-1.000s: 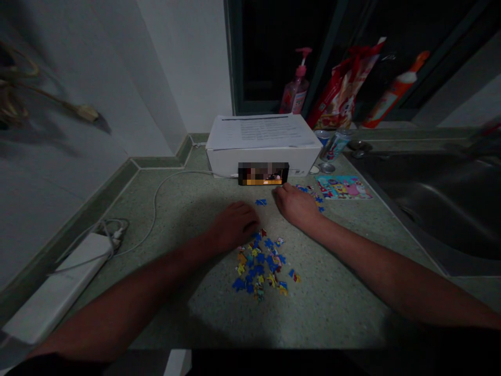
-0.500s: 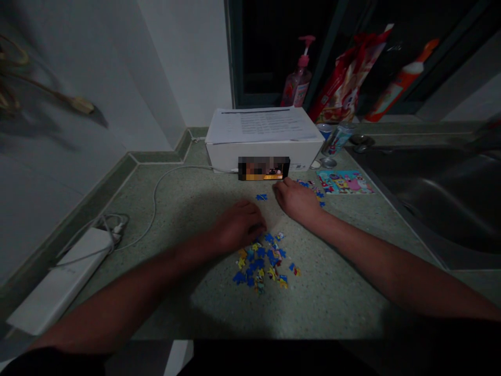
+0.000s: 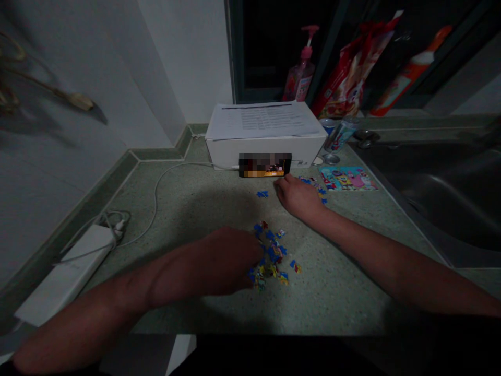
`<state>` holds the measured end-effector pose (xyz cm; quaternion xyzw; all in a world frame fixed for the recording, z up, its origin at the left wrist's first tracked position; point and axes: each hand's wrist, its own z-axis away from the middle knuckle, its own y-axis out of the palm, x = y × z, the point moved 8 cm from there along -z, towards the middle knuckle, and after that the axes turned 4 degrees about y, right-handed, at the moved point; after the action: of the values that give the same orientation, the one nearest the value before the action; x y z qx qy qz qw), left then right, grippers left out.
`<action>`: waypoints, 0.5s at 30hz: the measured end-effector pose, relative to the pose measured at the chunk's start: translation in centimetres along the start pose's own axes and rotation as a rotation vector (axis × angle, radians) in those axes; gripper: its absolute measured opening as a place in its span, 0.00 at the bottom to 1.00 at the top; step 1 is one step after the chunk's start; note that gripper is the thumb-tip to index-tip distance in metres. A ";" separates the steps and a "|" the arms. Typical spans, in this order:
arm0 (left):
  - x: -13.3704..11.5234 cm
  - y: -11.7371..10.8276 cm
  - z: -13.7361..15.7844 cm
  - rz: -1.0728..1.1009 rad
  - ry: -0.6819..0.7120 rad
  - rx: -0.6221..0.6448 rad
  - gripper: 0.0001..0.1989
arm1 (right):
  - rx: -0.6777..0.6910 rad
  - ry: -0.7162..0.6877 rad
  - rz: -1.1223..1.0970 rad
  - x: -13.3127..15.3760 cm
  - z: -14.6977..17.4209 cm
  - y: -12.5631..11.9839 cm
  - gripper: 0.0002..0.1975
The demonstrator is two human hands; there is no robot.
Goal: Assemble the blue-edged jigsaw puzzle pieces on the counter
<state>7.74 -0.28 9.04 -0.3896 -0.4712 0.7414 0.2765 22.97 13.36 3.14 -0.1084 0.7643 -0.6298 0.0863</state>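
Observation:
A loose pile of jigsaw puzzle pieces [image 3: 276, 253], mostly blue and yellow, lies on the counter. My left hand [image 3: 237, 258] is over the pile's left side, back upward; its fingers are hidden beneath it. Farther back, my right hand [image 3: 299, 197] rests on the counter with its fingers curled in; whatever they may hold is out of sight. Left of it lies a small blue piece group [image 3: 262, 194], and more puzzle pieces [image 3: 322, 193] show just behind and to its right. A single piece [image 3: 296, 266] sits off the pile's right edge.
A phone [image 3: 265, 165] on a white cable leans against a white box [image 3: 223, 151] topped with paper. A colourful cartoon picture card [image 3: 348, 179] lies by the sink [image 3: 442, 209]. A can [image 3: 341, 134] stands behind. At left is a white power strip [image 3: 66, 274].
My left hand has moved toward me and down over the pile, covering its left part. My right hand stays nearly in place. The view has shifted slightly.

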 end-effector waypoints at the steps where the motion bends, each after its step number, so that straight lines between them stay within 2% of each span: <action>1: -0.4 0.7 0.1 -0.034 -0.010 0.086 0.10 | -0.001 -0.003 0.000 0.0 0.0 0.0 0.19; 4: -0.4 1.9 0.0 -0.106 -0.068 0.208 0.12 | 0.002 -0.014 0.011 0.0 0.0 0.1 0.18; 9: 0.8 3.0 -0.7 -0.083 -0.124 0.248 0.06 | 0.004 -0.017 0.021 0.0 0.0 0.2 0.18; 11: 0.9 2.8 -0.8 -0.084 -0.104 0.208 0.03 | 0.010 -0.015 0.019 0.0 0.0 0.2 0.19; 15: 0.9 2.7 -0.6 -0.135 -0.078 0.226 0.06 | 0.017 -0.010 0.010 -0.1 0.0 0.3 0.19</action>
<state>7.65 -0.36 6.08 -0.2943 -0.4204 0.7840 0.3494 23.00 13.46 2.85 -0.1071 0.7591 -0.6351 0.0944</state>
